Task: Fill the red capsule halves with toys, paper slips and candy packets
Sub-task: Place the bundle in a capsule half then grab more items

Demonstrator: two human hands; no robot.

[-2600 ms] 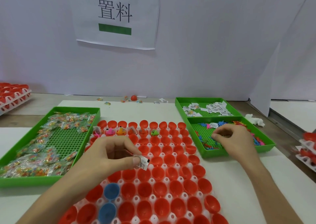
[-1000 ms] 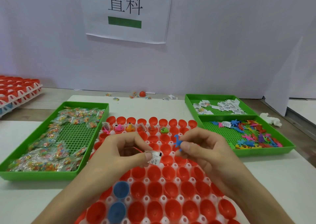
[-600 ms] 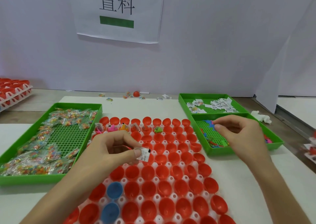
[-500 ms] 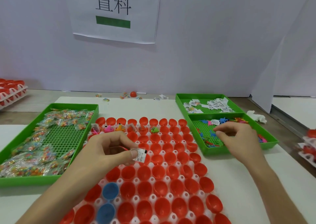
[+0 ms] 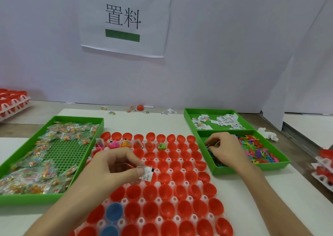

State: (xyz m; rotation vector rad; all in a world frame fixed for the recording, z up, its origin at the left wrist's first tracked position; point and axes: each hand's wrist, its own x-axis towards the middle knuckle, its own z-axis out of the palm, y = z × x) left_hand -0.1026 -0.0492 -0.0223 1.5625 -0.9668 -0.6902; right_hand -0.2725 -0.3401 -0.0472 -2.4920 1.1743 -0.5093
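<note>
In the middle of the desk [image 5: 261, 208], a white rack [image 5: 158, 219] full of red capsule halves [image 5: 165, 181], open side up. Two blue halves [image 5: 114, 212] in the near left part. In the second row from the back, a few filled halves [image 5: 113, 143] with little bright things inside.

Over the rack, the left hand [image 5: 111, 165]. In its grip, a small paper slip [image 5: 146, 174], pinched tight between thumb and first finger, other fingers curled under. Slip just above the red halves, not inside one.

Down in the near green tray [image 5: 234, 170] on the right, the right hand [image 5: 225, 149], fingers bent among the colored toys [image 5: 255, 149]. Hard to tell whether anything is in that grip. Right behind that tray, a second green tray [image 5: 187, 116] with more white slips [image 5: 225, 120].

On the left, a big green tray [image 5: 36, 198] with shiny candy packets [image 5: 27, 179] piled along its edges.

On the back wall, a paper sign [image 5: 124, 19] with a green bar. Below it, one loose red half [image 5: 140, 107] by the wall. More racks of red halves at the far left [image 5: 12, 100] and far right [image 5: 324, 167].
</note>
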